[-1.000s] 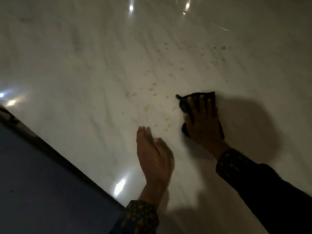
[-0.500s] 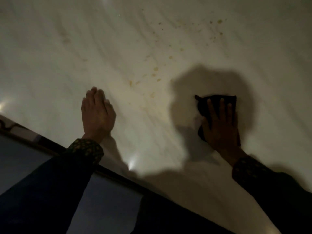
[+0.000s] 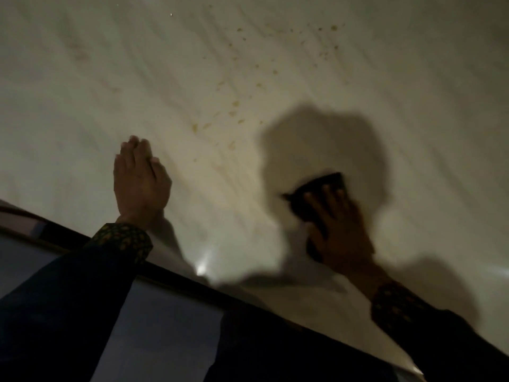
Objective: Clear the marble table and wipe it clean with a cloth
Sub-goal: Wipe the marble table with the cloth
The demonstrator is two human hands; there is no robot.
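Right hand (image 3: pixel 340 230) pressed cloth (image 3: pixel 321 187) flat; left hand (image 3: pixel 140 179) lay flat, fingers straight, on worktop (image 3: pixel 82 78). Risk I judged: crumbs (image 3: pixel 234 106) smeared or pushed off.

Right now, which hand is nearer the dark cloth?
Right. The right hand presses flat on the dark cloth; the left hand rests well off to its left on bare marble.

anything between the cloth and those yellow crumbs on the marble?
Nothing visible. The right hand presses the dark cloth flat on the marble table; bare marble lies between it and the crumbs. The left hand sits off to the side.
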